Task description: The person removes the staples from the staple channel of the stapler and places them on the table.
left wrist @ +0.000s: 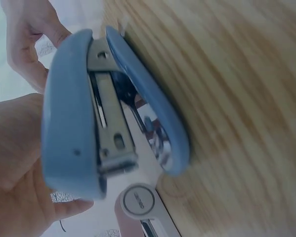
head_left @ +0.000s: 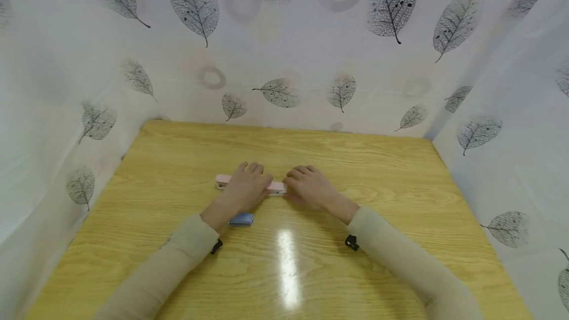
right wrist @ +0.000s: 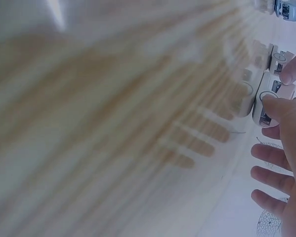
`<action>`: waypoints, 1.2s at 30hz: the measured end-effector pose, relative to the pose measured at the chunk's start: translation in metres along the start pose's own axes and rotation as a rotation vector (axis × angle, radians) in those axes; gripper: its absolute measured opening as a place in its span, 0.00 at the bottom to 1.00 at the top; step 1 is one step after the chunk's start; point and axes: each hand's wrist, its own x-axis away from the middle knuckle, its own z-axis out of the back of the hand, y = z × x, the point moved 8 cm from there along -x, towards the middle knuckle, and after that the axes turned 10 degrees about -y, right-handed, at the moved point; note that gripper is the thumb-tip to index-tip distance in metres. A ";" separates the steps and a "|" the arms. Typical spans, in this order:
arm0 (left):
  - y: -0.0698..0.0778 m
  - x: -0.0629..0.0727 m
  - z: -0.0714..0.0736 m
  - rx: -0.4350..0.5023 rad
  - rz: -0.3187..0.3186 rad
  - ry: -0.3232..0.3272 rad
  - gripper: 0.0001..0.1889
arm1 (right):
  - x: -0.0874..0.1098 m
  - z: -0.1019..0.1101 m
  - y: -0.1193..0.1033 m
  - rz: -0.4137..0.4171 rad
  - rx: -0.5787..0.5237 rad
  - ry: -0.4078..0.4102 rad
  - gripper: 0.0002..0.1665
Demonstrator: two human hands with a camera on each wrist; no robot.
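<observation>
Two pink-and-white staplers appear to lie end to end on the wooden table; the left one (head_left: 222,180) shows its outer end. My right hand (head_left: 311,189) pinches the right end of the other pink stapler (head_left: 276,189) with thumb and forefinger, its other fingers spread out in the right wrist view. Over the middle of the row, my left hand (head_left: 246,186) hides part of it, with its thumb (right wrist: 288,75) at the pink casing. A small blue stapler (left wrist: 71,123) rests on the table just below my left wrist, jaws apart; in the left wrist view it blocks some fingers.
The light wood table (head_left: 382,260) has a bright reflection near its front. White cloth (head_left: 284,48) printed with dark leaves walls it at the back and both sides. A dark wrist strap (head_left: 351,242) hangs below the right sleeve.
</observation>
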 end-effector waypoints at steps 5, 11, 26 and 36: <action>0.010 -0.005 -0.001 0.013 -0.014 -0.012 0.18 | 0.011 -0.001 0.004 0.005 0.001 0.039 0.23; 0.024 -0.015 -0.004 0.040 -0.018 -0.046 0.18 | 0.029 0.001 0.010 0.001 0.011 0.059 0.23; 0.068 -0.039 -0.007 -0.018 -0.090 -0.013 0.19 | 0.075 -0.002 0.031 -0.054 -0.021 0.035 0.21; 0.096 -0.059 -0.001 -0.029 -0.092 0.005 0.17 | 0.103 -0.005 0.052 -0.105 -0.040 0.073 0.20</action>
